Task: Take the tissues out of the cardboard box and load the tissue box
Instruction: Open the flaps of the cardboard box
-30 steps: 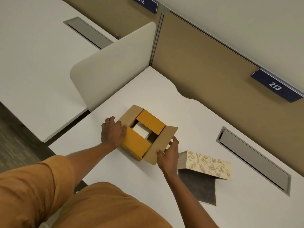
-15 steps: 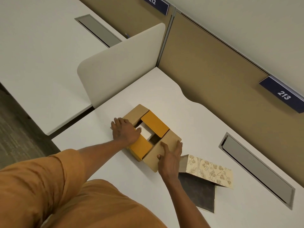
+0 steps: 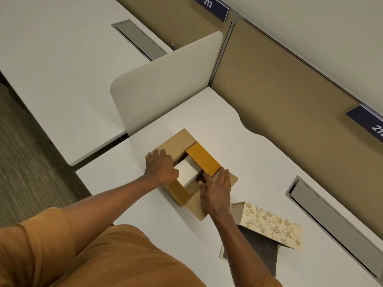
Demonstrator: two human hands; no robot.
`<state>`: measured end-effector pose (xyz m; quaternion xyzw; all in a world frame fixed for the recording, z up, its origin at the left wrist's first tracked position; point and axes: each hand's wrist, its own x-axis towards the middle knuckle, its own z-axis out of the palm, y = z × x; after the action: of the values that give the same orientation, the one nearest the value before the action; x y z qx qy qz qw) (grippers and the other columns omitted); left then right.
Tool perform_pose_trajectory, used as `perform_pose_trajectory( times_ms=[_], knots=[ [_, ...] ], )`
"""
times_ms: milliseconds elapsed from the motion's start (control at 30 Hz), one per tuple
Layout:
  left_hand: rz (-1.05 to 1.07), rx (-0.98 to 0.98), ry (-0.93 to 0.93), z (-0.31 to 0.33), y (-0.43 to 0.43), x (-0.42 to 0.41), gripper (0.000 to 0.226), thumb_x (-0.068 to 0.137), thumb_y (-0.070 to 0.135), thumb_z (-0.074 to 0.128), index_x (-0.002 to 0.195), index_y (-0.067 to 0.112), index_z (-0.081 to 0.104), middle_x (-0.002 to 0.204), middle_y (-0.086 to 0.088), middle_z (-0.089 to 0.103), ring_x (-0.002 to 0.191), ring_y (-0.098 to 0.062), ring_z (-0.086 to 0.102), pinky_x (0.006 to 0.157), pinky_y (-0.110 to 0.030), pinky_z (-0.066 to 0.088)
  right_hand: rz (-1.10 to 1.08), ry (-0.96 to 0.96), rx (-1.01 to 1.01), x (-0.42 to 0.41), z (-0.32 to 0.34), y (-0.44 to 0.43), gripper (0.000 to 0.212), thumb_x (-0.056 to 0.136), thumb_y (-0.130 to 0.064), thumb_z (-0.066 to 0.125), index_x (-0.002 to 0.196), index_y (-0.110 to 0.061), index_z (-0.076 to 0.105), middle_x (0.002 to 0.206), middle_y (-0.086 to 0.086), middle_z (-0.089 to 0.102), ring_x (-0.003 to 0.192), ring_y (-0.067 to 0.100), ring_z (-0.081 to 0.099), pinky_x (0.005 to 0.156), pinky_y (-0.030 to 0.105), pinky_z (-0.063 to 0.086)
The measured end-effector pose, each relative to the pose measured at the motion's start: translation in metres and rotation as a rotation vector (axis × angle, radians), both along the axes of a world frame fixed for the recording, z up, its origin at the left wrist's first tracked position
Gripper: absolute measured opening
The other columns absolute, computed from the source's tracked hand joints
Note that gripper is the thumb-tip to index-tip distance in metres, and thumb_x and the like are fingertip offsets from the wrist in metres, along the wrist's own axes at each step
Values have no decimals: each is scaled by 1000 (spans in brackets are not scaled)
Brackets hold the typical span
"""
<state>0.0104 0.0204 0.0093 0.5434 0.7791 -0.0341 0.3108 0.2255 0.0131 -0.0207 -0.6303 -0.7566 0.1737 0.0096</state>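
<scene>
Cardboard box between hands, flaps open, white tissue pack inside. Left hand flat, fingers spread on flap. Right hand flat on opposite flap. Floral tissue box just right of right hand.

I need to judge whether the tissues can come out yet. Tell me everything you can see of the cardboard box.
The cardboard box is small and brown, resting on the white desk. Its top is open with four flaps folded outward: two plain brown, two with orange-yellow faces. A white block of tissues shows in the opening. The left hand lies flat over the left flap and the tissues' edge; the right hand presses down the near-right flap. The patterned tissue box lies just to its right.
</scene>
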Motion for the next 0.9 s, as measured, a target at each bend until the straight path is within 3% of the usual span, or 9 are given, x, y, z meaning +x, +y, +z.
perform_pose_trajectory(
  times_ms=[167,267,367,633,900],
  knots=[
    [-215,-79,67,2,-12,-9,60,99,29,60,154,8,45,181,-15,4,167,-38,-4,134,-57,-2,-21,90,10,-1,9,5,52,104,-39,69,150,-18,60,160,23,43,153,44,37,119,62,45],
    [-317,-115,119,-3,-21,-11,77,102,45,62,162,7,32,180,-18,-7,167,-40,-11,133,-59,-5,-49,125,-5,0,18,14,55,103,-37,70,151,-15,55,159,20,42,149,40,40,110,59,53],
    [-391,-119,188,-7,-27,-11,94,98,57,65,164,7,22,179,-20,-11,166,-43,-12,133,-62,-6,-95,142,-25,1,26,25,61,105,-36,67,158,-15,45,168,19,33,156,38,32,111,58,53],
    [-434,-74,312,-20,-40,-5,122,92,63,71,167,2,-3,179,-23,-12,166,-44,-8,133,-60,-4,-127,114,-13,4,23,63,63,104,-37,65,160,-16,43,174,24,19,158,43,26,109,61,54],
    [-468,-17,389,-29,-41,-5,125,89,68,72,167,0,2,178,-26,-1,165,-48,-2,134,-63,-2,-30,-40,-49,13,8,83,72,109,-54,51,168,-18,32,182,23,-3,168,43,-1,128,60,27]
  ],
)
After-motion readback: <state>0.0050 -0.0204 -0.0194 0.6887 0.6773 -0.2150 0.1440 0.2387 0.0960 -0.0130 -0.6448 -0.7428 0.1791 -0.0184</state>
